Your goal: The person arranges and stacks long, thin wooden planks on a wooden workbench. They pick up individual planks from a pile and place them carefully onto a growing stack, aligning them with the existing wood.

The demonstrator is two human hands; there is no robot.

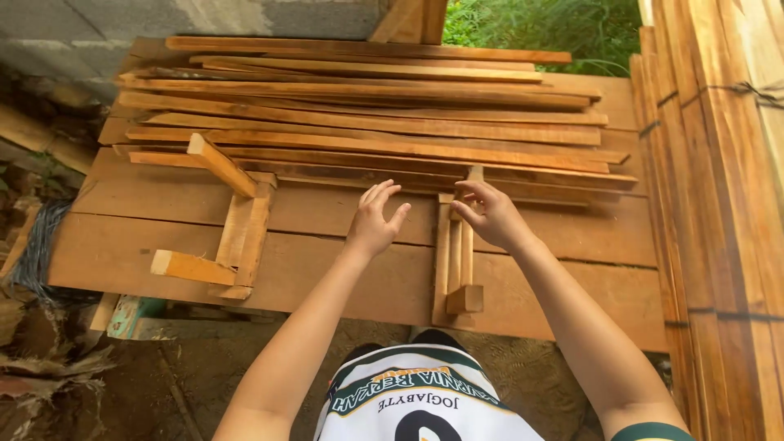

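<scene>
Head view of an outdoor wooden workbench (147,245) built of broad, reddish-brown planks. Behind it stands a grey block wall (98,28); green foliage (555,24) shows at the upper right. Bare earth (188,376), strewn with scrap, lies below the front edge. Along the right margin stands a tall stack of pale boards (719,204) bound with dark straps.

The far half of the bench carries a pile of long thin wooden strips (367,114), lying roughly parallel and crosswise to the viewer. At left rests a small wooden jig (237,237): 2 upright-running slats with 1 short block angled across the far end and 1 across the near end.

Right of centre lies a bundle of narrow slats (454,253), running from the pile toward the front edge, with a small block (465,299) at its near end. The slats are plain, unfinished and the same warm brown as the bench.

The left hand (374,220) hovers just left of the bundle, fingers spread and loosely curled, holding nothing. The right hand (490,214) is over the bundle's far end, fingers bent and partly open, its fingertips (462,204) at the slats; whether they actually grip a slat cannot be told.
</scene>
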